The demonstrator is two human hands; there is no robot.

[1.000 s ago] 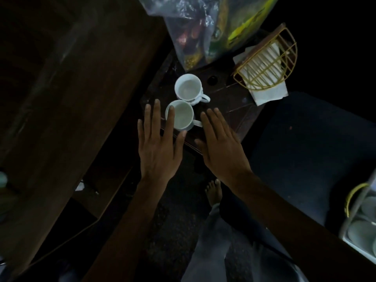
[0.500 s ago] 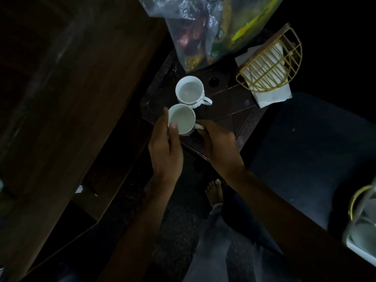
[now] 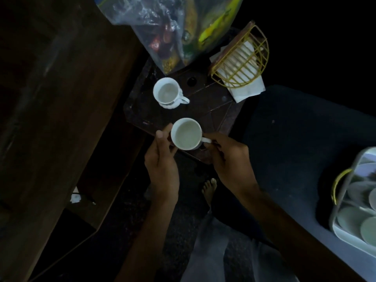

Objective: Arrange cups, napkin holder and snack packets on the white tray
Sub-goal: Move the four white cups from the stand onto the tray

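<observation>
One cup [image 3: 186,133] is held over the near edge of the dark surface [image 3: 203,110]. The left hand [image 3: 162,163] wraps its side; the right hand [image 3: 230,159] fingers [image 3: 215,140] pinch the handle. The second cup [image 3: 167,92], napkin holder [image 3: 242,60] and snack bag [image 3: 179,27] wait there. We judge nothing has reached the white tray [image 3: 343,237].

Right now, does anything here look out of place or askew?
The yellow wire napkin holder at the dark table's far corner seems tipped onto its side, a white napkin poking out past the edge. Nothing looks spilled.
</observation>
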